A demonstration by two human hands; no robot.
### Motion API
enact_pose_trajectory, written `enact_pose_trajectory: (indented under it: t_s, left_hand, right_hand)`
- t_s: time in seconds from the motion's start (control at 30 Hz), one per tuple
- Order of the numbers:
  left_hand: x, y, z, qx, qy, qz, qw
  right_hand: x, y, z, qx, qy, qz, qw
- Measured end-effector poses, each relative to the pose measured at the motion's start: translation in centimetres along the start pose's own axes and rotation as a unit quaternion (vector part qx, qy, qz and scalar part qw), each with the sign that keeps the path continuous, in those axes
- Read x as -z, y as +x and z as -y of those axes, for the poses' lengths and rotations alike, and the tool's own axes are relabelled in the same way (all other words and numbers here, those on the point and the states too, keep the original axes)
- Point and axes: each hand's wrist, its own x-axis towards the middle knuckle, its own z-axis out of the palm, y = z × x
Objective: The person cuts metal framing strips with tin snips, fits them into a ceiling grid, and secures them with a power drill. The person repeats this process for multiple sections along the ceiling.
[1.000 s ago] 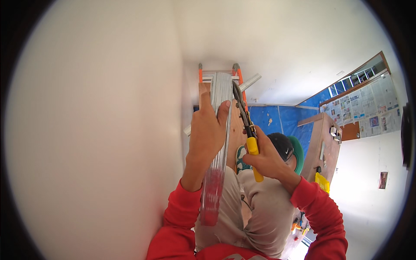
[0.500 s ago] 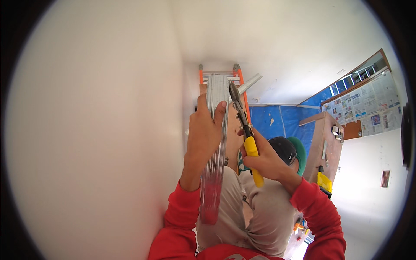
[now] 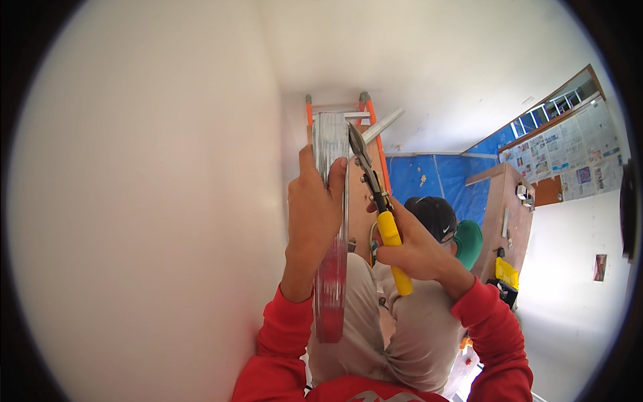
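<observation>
My left hand (image 3: 313, 208) is wrapped round a long, shiny metal channel (image 3: 331, 268), its thumb along the right edge. The channel points away from me over my lap. In my right hand (image 3: 416, 244) is a pair of tin snips (image 3: 375, 191) with yellow grips, fingers closed round the handles. Their dark jaws (image 3: 355, 139) lie at the channel's right edge near its far end; whether they bite into the metal is hard to tell. A pale metal strip (image 3: 385, 126) slants out to the right behind the jaws; where it joins is hidden.
An orange ladder (image 3: 376, 147) stands beyond the channel. A plain wall (image 3: 147, 201) rises close on my left. Below right is a person in a dark cap (image 3: 434, 218), with a green cap beside it. Blue sheeting (image 3: 418, 177) and a wooden bench (image 3: 506, 221) holding tools are farther right.
The view has shifted slightly. The channel and snips stay together, the channel's far end a little more to the left. The dark cap below has moved left, showing more apart from the green one.
</observation>
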Motion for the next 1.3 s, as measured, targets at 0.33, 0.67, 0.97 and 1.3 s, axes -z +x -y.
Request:
enact_pose_trajectory:
  t_s: [0.33,0.67,0.97,1.3]
  left_hand:
    - [-0.2,0.6,0.6,-0.004,0.023,0.022,0.999]
    - [-0.8,1.1,2.9,-0.023,-0.048,0.029,0.998]
    - [-0.8,1.8,4.2,-0.012,-0.143,0.046,0.989]
    - [0.9,3.1,7.8,0.031,-0.197,-0.018,0.98]
  right_hand:
    - [0.5,0.0,-0.3,-0.005,-0.033,-0.025,0.999]
    - [1.4,0.1,-0.8,-0.037,0.155,0.03,0.987]
    - [1.2,0.4,-0.7,0.01,0.026,-0.017,0.999]
    - [5.3,9.0,-10.0,-0.083,-0.034,-0.009,0.996]
